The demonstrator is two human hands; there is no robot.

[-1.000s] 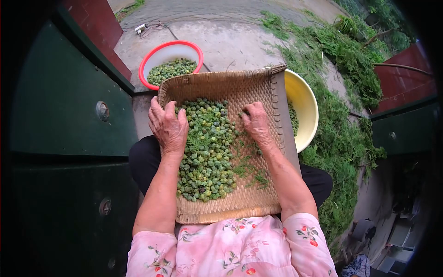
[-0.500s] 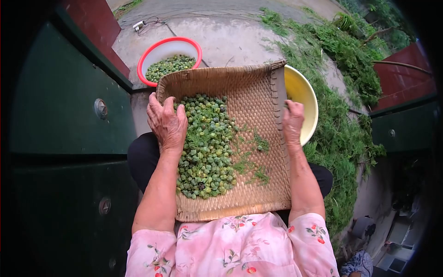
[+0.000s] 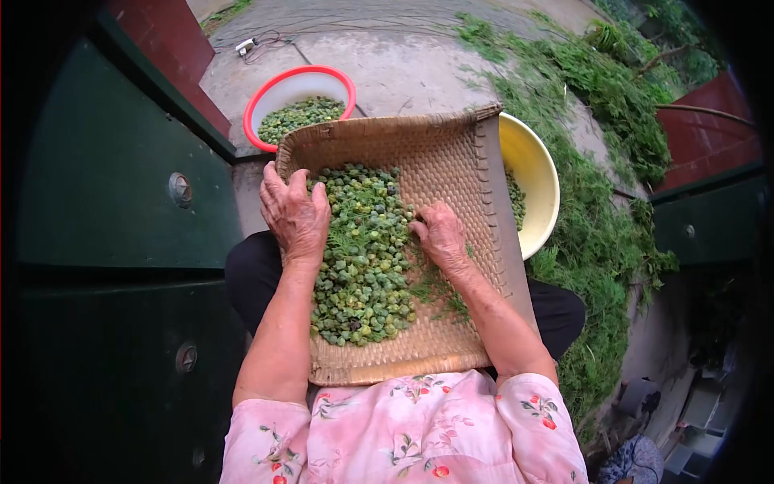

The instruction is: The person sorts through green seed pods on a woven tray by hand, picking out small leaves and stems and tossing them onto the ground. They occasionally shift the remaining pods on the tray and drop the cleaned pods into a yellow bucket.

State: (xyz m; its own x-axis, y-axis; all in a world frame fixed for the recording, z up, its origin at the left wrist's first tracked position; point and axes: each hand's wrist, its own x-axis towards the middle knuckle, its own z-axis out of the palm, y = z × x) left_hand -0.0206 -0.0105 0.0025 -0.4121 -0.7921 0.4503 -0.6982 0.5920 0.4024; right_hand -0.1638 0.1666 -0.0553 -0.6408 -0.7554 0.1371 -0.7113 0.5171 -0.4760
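Note:
A woven winnowing basket [image 3: 451,181] rests across my lap, its open side to the right. Green seed cones [image 3: 363,298] with bits of leafy sprig [image 3: 351,234] among them fill its left half. My left hand [image 3: 296,211] grips the basket's left rim, fingers outside and thumb toward the cones. At the right edge of the pile is my right hand [image 3: 439,235], its fingers curled in a pinch against the cones. Whatever lies between those fingertips is hidden. Loose green sprigs [image 3: 427,286] lie on the weave beneath my right wrist.
A red-rimmed white basin [image 3: 302,89] of green cones stands beyond the basket's far left. Partly under the right side, a yellow basin [image 3: 536,173] holds more cones. Cut leafy branches [image 3: 597,266] cover the ground at right. Dark green door panels [image 3: 121,177] flank the left.
My right hand has moved left from above the yellow basin to the pile's edge. Cones in the yellow basin now show. My left hand keeps its hold on the rim.

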